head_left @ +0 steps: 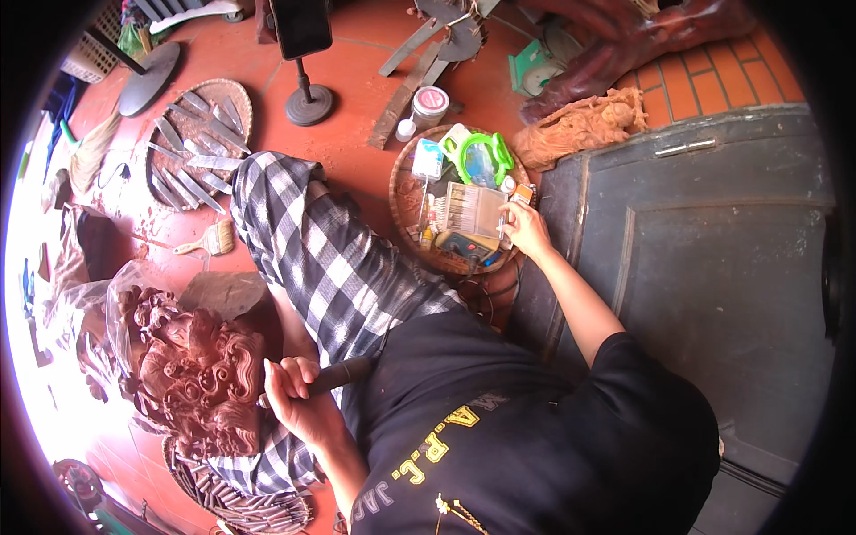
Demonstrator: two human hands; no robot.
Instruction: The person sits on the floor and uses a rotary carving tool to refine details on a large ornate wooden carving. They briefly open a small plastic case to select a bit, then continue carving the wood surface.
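My left hand (pixel 301 401) is closed around a dark cylindrical handpiece (pixel 341 374), probably a rotary tool, held across my lap. Right beside that hand, a reddish-brown wood carving (pixel 201 374) with dense curls and figures rests by my leg. My right hand (pixel 526 228) reaches to the right edge of a clear plastic case (pixel 473 209) holding a row of thin bits. Its thumb and fingers are pinched together there; whatever small thing sits between them is too small to make out. The case lies in a round woven tray (pixel 401 201) above a small control box (pixel 470 247).
Another woven tray (pixel 242 94) carries several flat blades, with a paintbrush (pixel 212 241) below it. A phone stand (pixel 309 105), a lidded jar (pixel 431 103) and an orange-brown carving (pixel 580 129) stand farther off. A dark panel (pixel 713 232) lies at right. Chisels fill a basket (pixel 241 504) lower left.
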